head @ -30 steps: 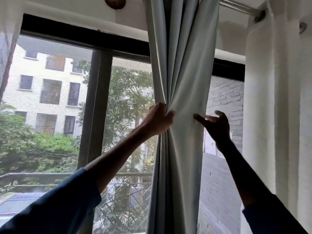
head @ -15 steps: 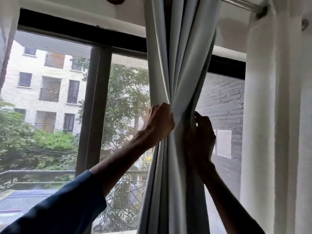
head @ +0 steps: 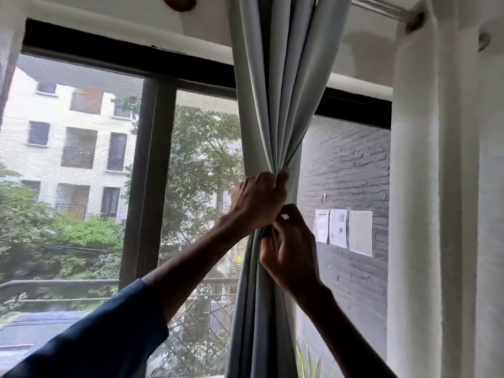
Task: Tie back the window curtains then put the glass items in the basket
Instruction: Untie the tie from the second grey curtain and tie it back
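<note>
Grey-blue curtain (head: 275,91) hangs bunched mid-frame, running 12 to 6 o'clock. Your left hand (head: 256,203) clamps the gathered folds. Your right hand (head: 289,246), touching it at its 5 o'clock, pinches the same bunch. White curtain (head: 436,186) at 3 o'clock, curtain rod (head: 381,8) at 1, dark window frame (head: 147,186) at 9.

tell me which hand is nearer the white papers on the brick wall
Right. The right hand pinches the curtain just left of the papers, at their height; the left hand grips the curtain higher and farther left.
</note>
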Available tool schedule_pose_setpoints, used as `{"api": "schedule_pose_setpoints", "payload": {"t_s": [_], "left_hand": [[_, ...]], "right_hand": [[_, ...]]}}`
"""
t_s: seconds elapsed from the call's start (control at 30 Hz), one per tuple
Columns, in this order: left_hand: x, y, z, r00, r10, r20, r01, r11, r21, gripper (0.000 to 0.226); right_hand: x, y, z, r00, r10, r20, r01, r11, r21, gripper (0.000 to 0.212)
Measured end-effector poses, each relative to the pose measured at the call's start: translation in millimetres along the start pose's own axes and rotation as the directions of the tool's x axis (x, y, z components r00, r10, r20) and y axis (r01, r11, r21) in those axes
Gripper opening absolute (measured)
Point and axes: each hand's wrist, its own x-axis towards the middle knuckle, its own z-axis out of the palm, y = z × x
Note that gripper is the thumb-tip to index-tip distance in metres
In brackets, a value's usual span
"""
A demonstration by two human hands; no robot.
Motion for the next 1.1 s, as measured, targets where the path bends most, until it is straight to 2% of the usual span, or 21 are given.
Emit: {"api": "schedule_pose_setpoints", "payload": {"t_s": [0.1, 0.2, 0.27, 0.4, 0.47, 0.5, 0.53, 0.57, 0.6, 0.67, 0.73, 0.8, 0.87, 0.93, 0.97, 1.0, 1.03, 1.1], "left_hand": [[3, 0, 2, 0.995, -0.092, -0.024, 0.091, 0.995, -0.035, 0.051], [8, -12, 7, 0.984, -0.164, -0.068, 0.16, 0.985, -0.062, 0.043], [7, -15, 10, 0.982, -0.175, -0.074, 0.171, 0.984, -0.058, 0.042], [7, -13, 10, 0.992, -0.123, 0.001, 0.123, 0.992, -0.037, 0.032], [7, -14, 6, 0.993, -0.098, 0.062, 0.103, 0.99, -0.093, 0.037], [7, -15, 3, 0.991, -0.102, 0.089, 0.116, 0.98, -0.161, 0.04], [8, -16, 0, 0.988, -0.109, 0.105, 0.13, 0.965, -0.228, 0.043], [8, -19, -2, 0.984, -0.118, 0.13, 0.151, 0.946, -0.287, 0.047], [7, -18, -7, 0.98, -0.123, 0.159, 0.17, 0.928, -0.332, 0.056], [5, -18, -14, 0.972, -0.122, 0.203, 0.195, 0.898, -0.394, 0.085], [3, -18, -19, 0.965, -0.114, 0.236, 0.207, 0.882, -0.423, 0.103], [-2, -14, -24, 0.956, -0.12, 0.267, 0.225, 0.884, -0.41, 0.091], [1, -21, -22, 0.955, -0.136, 0.263, 0.232, 0.895, -0.381, 0.074], [-1, -21, -22, 0.965, -0.117, 0.233, 0.199, 0.909, -0.366, 0.05], [-2, -21, -21, 0.971, -0.113, 0.211, 0.182, 0.922, -0.342, 0.046], [-5, -19, -21, 0.975, -0.108, 0.196, 0.165, 0.939, -0.3, 0.047], [-7, -19, -20, 0.979, -0.1, 0.18, 0.146, 0.954, -0.263, 0.048], [-14, -22, -16, 0.992, -0.059, 0.115, 0.081, 0.977, -0.199, 0.047]], "right_hand": [[-1, 3, -4, 0.997, -0.003, 0.074, -0.004, 0.996, 0.094, 0.019], [0, 15, -14, 0.988, -0.004, 0.152, -0.044, 0.95, 0.309, 0.014], [3, 27, -23, 0.976, 0.084, 0.203, -0.169, 0.875, 0.454, 0.014], [14, 67, -25, 0.935, 0.312, 0.168, -0.354, 0.823, 0.445, 0.033], [23, 79, -25, 0.831, 0.471, 0.298, -0.557, 0.692, 0.459, 0.069], [27, 85, -24, 0.768, 0.511, 0.386, -0.641, 0.596, 0.484, 0.087], [28, 92, -21, 0.729, 0.502, 0.466, -0.684, 0.505, 0.526, 0.093], [28, 91, -21, 0.701, 0.461, 0.544, -0.713, 0.424, 0.559, 0.085], [29, 89, -21, 0.681, 0.408, 0.608, -0.732, 0.346, 0.587, 0.068], [31, 80, -19, 0.632, 0.331, 0.701, -0.772, 0.184, 0.609, 0.043], [28, 79, -14, 0.6, 0.312, 0.736, -0.788, 0.072, 0.612, 0.038], [26, 77, -10, 0.583, 0.309, 0.752, -0.792, 0.008, 0.611, 0.047], [24, 75, -9, 0.581, 0.328, 0.745, -0.791, 0.009, 0.612, 0.052], [22, 74, -11, 0.617, 0.324, 0.717, -0.775, 0.094, 0.625, 0.029], [20, 75, -12, 0.636, 0.319, 0.703, -0.765, 0.141, 0.628, 0.034], [17, 77, -13, 0.629, 0.316, 0.71, -0.776, 0.203, 0.598, 0.05], [14, 77, -15, 0.625, 0.339, 0.704, -0.781, 0.255, 0.57, 0.058], [2, 78, -19, 0.656, 0.396, 0.642, -0.755, 0.346, 0.557, 0.047]]}}
